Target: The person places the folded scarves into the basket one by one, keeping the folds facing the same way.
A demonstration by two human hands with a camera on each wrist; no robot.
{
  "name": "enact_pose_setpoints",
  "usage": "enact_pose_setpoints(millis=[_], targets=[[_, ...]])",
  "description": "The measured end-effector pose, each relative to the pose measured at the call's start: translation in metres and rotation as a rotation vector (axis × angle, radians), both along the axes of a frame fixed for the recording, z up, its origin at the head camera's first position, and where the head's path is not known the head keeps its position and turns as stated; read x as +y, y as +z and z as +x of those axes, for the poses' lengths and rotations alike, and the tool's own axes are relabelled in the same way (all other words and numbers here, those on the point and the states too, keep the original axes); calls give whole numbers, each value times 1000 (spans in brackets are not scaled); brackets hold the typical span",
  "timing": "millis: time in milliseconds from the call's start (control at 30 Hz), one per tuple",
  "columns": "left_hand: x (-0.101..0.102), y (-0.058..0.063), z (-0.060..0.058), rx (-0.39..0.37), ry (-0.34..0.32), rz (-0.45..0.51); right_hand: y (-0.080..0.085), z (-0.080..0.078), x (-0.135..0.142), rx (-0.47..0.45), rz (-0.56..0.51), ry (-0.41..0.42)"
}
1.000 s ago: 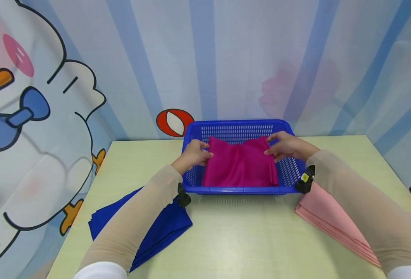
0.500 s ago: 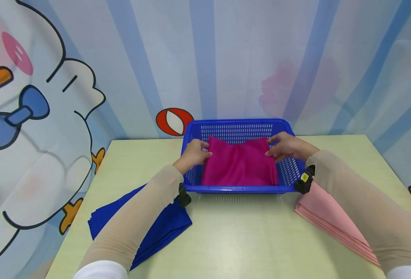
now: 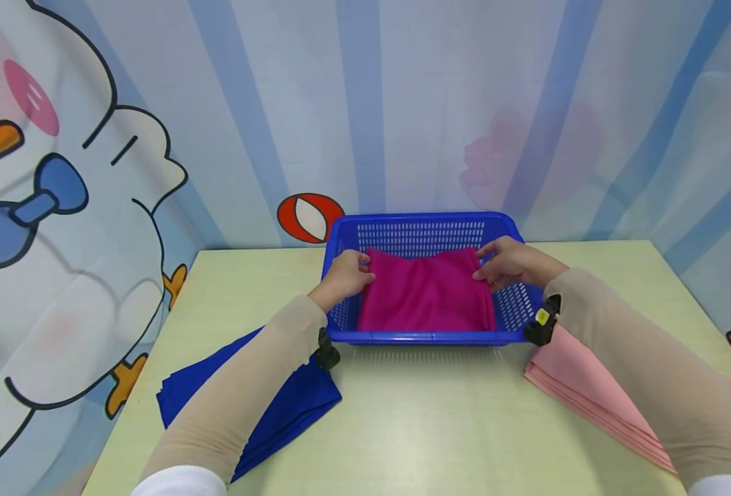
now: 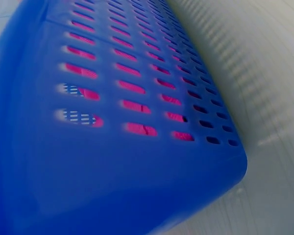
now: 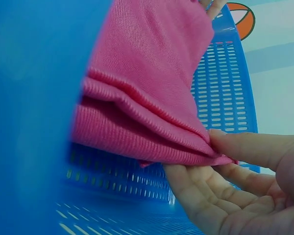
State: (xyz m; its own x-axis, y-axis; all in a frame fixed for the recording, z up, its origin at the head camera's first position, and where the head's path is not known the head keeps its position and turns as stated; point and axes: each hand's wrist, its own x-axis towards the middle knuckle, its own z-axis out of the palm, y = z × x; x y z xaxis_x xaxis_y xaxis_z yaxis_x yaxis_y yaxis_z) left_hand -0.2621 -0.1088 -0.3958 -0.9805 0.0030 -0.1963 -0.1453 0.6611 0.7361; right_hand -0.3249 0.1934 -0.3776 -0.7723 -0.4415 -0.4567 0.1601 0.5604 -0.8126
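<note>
A folded magenta cloth (image 3: 427,293) lies tilted inside the blue plastic basket (image 3: 424,337), its far edge sagging a little between the two corners. My left hand (image 3: 345,275) pinches the cloth's left edge near the far corner. On the opposite side, my right hand (image 3: 510,262) grips the right edge. Up close in the right wrist view, the thumb presses on the cloth's (image 5: 152,63) stacked folds while the fingers lie beneath. Only the basket's slotted front wall (image 4: 108,166) fills the left wrist view, with magenta showing through the holes.
A folded blue cloth (image 3: 297,406) lies on the table (image 3: 415,427) under the left forearm. Folded pink cloth (image 3: 588,393) lies partly under the right forearm. Behind the basket stands a printed backdrop (image 3: 427,103) with a cartoon duck at the left.
The cloth's far corners have sunk slightly lower into the basket and moved a little apart. Both hands keep their hold and have barely moved.
</note>
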Motion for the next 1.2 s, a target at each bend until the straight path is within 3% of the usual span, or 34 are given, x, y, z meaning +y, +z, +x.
enact_pose_setpoints(millis=[267, 433, 633, 900, 1200], targets=[[1, 5, 2, -17, -53, -78, 3, 2, 1, 31, 23, 2], [3, 7, 4, -28, -65, -72, 5, 3, -2, 114, 59, 4], [3, 10, 6, -22, -67, -49, 9, 5, -3, 178, -14, -40], [3, 11, 7, -71, -37, 99, 10, 8, -2, 155, -46, -44], [4, 11, 4, -153, 25, 339, 13, 12, 2, 145, -88, -2]])
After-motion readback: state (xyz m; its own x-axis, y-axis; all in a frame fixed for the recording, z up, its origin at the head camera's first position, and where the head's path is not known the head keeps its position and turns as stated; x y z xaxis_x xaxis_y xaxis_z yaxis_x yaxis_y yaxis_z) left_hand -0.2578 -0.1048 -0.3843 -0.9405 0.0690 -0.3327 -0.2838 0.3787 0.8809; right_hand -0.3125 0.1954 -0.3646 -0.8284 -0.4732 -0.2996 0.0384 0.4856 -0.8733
